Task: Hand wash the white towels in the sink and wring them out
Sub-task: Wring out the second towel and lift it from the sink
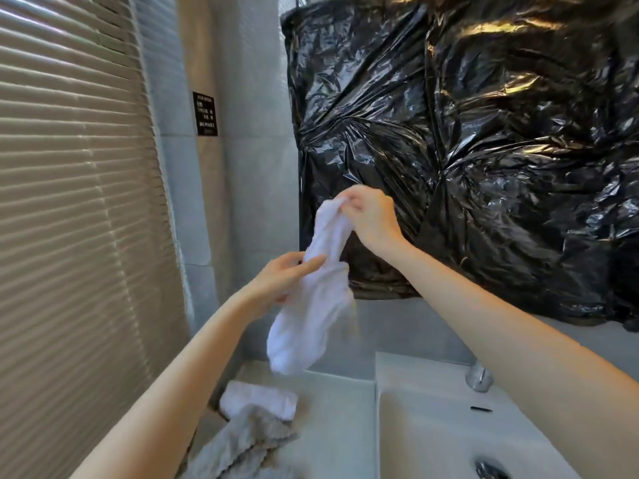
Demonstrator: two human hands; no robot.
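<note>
A white towel hangs bunched in the air above the counter, left of the sink. My right hand pinches its top end at chest height. My left hand grips the towel around its middle, and the lower part dangles free. A second white towel lies crumpled on the counter below, partly over a grey towel. The white sink basin sits at the lower right with its drain visible.
A chrome tap base stands behind the basin, partly hidden by my right forearm. Black plastic sheeting covers the wall ahead. Slatted blinds fill the left side. A small black sign hangs on the grey tiled wall.
</note>
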